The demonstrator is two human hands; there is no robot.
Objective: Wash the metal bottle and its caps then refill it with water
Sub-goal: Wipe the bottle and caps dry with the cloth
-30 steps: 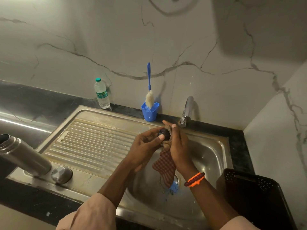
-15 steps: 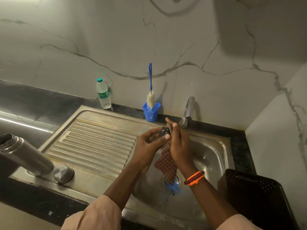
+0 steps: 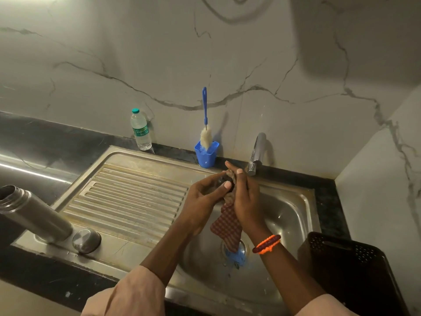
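Two hands rub a small dark cap with a checked cloth above the stainless steel sink basin (image 3: 293, 215).

The left hand (image 3: 202, 199) pinches the small dark round cap (image 3: 227, 182); the right hand (image 3: 247, 201) closes around the red-checked woven cloth (image 3: 226, 226) against it. Left of the basin, on the ribbed drainboard, lies one open brushed-metal cylindrical bottle (image 3: 32, 215), touching one domed metal cap (image 3: 86, 240).

Two hands (image 3: 205, 197) (image 3: 247, 201) – one metal bottle (image 3: 34, 215), one steel cap (image 3: 86, 241), one brush (image 3: 205, 124)

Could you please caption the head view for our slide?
Both hands wipe a small cap with a checked cloth over the sink.
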